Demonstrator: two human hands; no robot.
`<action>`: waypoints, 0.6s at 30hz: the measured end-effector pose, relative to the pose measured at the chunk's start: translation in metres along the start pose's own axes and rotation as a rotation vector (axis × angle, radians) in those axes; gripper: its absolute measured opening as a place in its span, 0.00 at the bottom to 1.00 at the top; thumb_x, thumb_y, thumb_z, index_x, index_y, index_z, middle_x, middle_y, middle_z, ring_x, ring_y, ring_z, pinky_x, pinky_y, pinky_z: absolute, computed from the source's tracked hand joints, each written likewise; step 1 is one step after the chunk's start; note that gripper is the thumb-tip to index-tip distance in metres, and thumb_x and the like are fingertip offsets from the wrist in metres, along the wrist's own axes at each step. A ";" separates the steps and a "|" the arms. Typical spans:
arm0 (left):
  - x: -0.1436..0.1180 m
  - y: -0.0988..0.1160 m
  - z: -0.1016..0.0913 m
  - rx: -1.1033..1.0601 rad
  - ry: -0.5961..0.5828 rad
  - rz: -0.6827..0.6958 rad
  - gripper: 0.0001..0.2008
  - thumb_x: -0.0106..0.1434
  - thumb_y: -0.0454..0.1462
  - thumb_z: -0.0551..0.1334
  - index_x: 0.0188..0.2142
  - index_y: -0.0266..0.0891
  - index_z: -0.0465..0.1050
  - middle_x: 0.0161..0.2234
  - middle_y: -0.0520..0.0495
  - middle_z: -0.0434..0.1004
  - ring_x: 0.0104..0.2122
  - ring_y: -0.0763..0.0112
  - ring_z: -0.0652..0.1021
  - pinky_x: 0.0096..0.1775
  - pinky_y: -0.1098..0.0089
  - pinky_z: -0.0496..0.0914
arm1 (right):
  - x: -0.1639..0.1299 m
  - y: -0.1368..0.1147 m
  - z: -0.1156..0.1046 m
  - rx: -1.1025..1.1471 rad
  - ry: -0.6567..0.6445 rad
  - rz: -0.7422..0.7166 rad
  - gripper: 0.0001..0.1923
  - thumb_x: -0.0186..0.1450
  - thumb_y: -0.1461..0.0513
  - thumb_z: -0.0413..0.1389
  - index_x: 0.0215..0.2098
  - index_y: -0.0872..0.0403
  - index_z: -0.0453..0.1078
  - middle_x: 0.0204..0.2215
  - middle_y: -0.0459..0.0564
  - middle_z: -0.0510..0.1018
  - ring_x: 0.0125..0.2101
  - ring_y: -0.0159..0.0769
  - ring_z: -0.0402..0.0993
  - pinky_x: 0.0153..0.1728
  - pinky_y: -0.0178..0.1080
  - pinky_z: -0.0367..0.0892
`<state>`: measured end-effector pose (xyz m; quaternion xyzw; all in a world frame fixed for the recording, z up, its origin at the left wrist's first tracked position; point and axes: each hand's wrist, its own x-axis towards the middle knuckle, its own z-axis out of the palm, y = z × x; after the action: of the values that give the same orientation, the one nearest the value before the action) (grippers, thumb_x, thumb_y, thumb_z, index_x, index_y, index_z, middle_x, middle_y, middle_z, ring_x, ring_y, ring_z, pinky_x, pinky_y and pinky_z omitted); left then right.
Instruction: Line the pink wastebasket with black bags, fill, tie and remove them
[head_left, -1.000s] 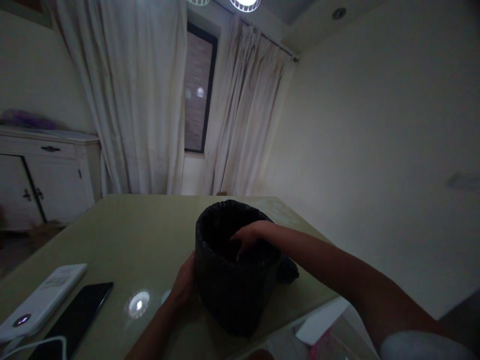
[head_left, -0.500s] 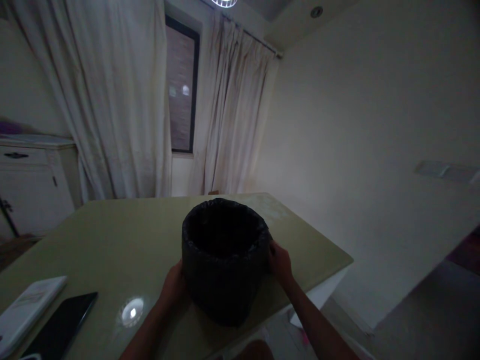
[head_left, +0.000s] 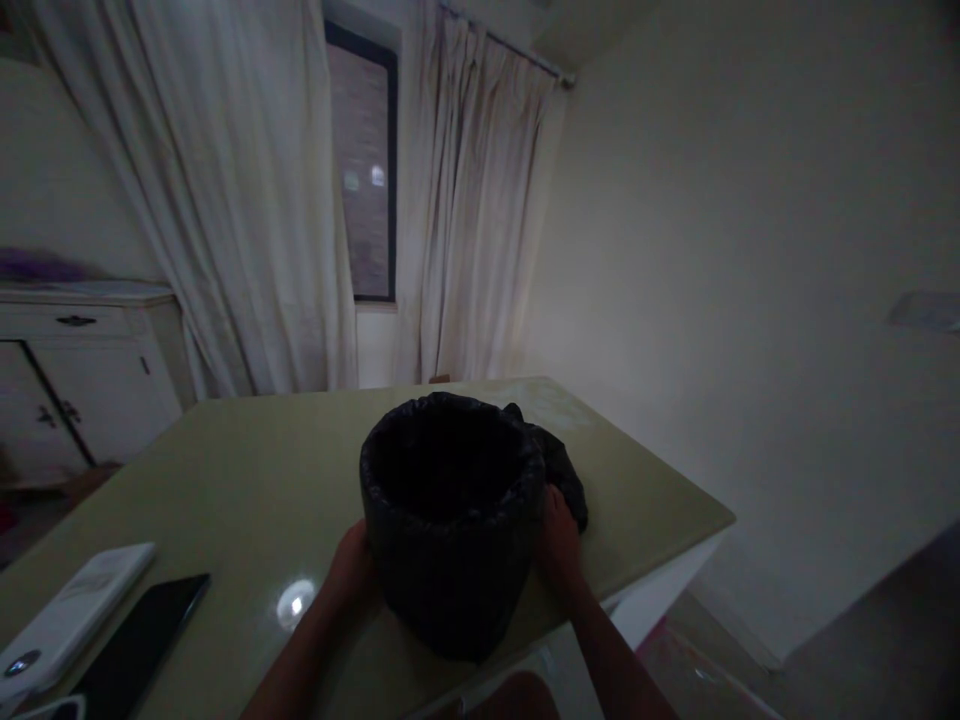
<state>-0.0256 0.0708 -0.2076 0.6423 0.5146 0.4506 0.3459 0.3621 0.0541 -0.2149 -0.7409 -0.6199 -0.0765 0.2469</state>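
A trash can (head_left: 450, 570) covered by a black garbage bag stands upright near the front edge of the table, its dark mouth facing up. The bag is folded over the rim, and a loose puffed part of the garbage bag (head_left: 561, 465) sticks out on the far right side. Against the can's left wall, my left hand (head_left: 354, 568) grips it, the fingertips hidden behind it. My right hand (head_left: 559, 535) is closed at the right wall, gripping the black plastic where the loose part bulges out. The inside of the can is too dark to make out.
On the pale green glossy table (head_left: 262, 470), a white box-like device (head_left: 79, 615) and a black phone-like slab (head_left: 142, 640) lie at the front left. A white cabinet (head_left: 97, 370) stands back left. Curtains (head_left: 247, 200) hang behind the table, and a wall (head_left: 712, 250) rises at right.
A loose part of the black bag now bulges out beyond my right hand, where none showed before. My left hand stays on the can. The view has shifted slightly.
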 end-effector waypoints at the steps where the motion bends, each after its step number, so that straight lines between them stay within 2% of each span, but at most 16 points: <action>1: 0.000 -0.001 0.000 -0.001 0.007 0.003 0.13 0.56 0.48 0.66 0.32 0.44 0.84 0.36 0.37 0.89 0.43 0.36 0.85 0.47 0.47 0.80 | 0.000 -0.001 -0.002 0.027 -0.018 0.033 0.31 0.75 0.61 0.46 0.74 0.57 0.64 0.70 0.67 0.70 0.66 0.56 0.73 0.59 0.51 0.72; 5: -0.001 -0.006 -0.001 0.001 0.026 0.004 0.14 0.56 0.47 0.67 0.35 0.41 0.84 0.40 0.36 0.89 0.43 0.38 0.85 0.49 0.49 0.79 | 0.001 -0.008 -0.014 0.080 -0.032 0.135 0.31 0.75 0.59 0.46 0.73 0.60 0.63 0.68 0.70 0.70 0.63 0.61 0.74 0.56 0.54 0.72; 8: -0.002 -0.009 -0.001 0.008 0.029 -0.003 0.14 0.57 0.47 0.66 0.35 0.41 0.84 0.41 0.36 0.90 0.44 0.38 0.85 0.49 0.49 0.80 | 0.001 -0.010 -0.016 0.083 0.000 0.224 0.31 0.75 0.58 0.46 0.72 0.63 0.62 0.63 0.73 0.74 0.59 0.64 0.76 0.56 0.55 0.71; 13: 0.000 -0.011 -0.001 0.034 0.050 0.014 0.15 0.55 0.48 0.65 0.35 0.43 0.85 0.43 0.36 0.90 0.46 0.36 0.85 0.52 0.46 0.79 | 0.000 -0.008 -0.015 0.074 0.093 0.294 0.29 0.73 0.54 0.52 0.66 0.63 0.66 0.57 0.72 0.76 0.55 0.64 0.76 0.53 0.56 0.71; 15: 0.000 -0.011 -0.001 0.045 0.057 0.015 0.15 0.55 0.48 0.66 0.35 0.44 0.85 0.44 0.36 0.90 0.47 0.36 0.85 0.53 0.45 0.78 | -0.001 -0.008 -0.016 0.063 0.181 0.270 0.28 0.73 0.54 0.52 0.65 0.62 0.67 0.57 0.72 0.75 0.56 0.64 0.74 0.55 0.57 0.69; 18: 0.000 -0.010 -0.001 0.043 0.060 0.016 0.15 0.55 0.48 0.65 0.35 0.44 0.85 0.44 0.35 0.90 0.47 0.36 0.85 0.54 0.44 0.78 | -0.006 -0.010 -0.016 0.050 0.270 0.118 0.26 0.73 0.57 0.52 0.66 0.58 0.68 0.62 0.69 0.73 0.62 0.61 0.70 0.61 0.58 0.64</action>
<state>-0.0298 0.0734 -0.2163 0.6398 0.5290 0.4615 0.3128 0.3540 0.0426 -0.2008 -0.7528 -0.5381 -0.1453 0.3503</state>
